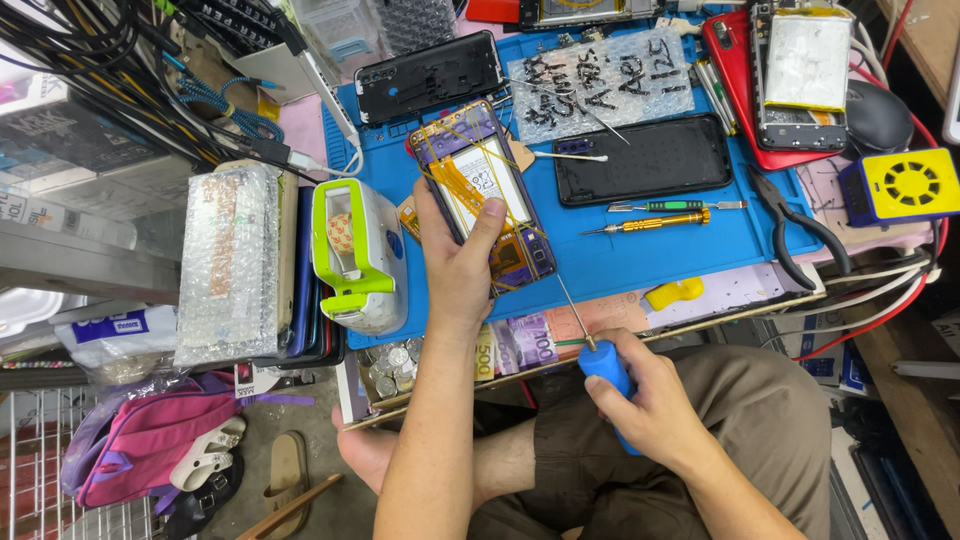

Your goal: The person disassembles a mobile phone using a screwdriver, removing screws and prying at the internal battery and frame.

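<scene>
Right hand low in frame over the lap, fist closed round a blue-handled screwdriver, thin shaft angled up-left toward the bench edge. Left hand further up, fingers wrapped round an opened phone with purple frame, back off, orange flex ribbons and white battery showing; thumb lies across its lower half. Phone sits tilted on the blue work mat, near its left side. Just left of it a white-and-green tape dispenser. Banknotes and coins in a tray at the bench's front edge. Right of the phone: yellow-handled screwdriver, black phone face-down, black pliers. Far back, another dark phone and a bubble-wrap bag.
</scene>
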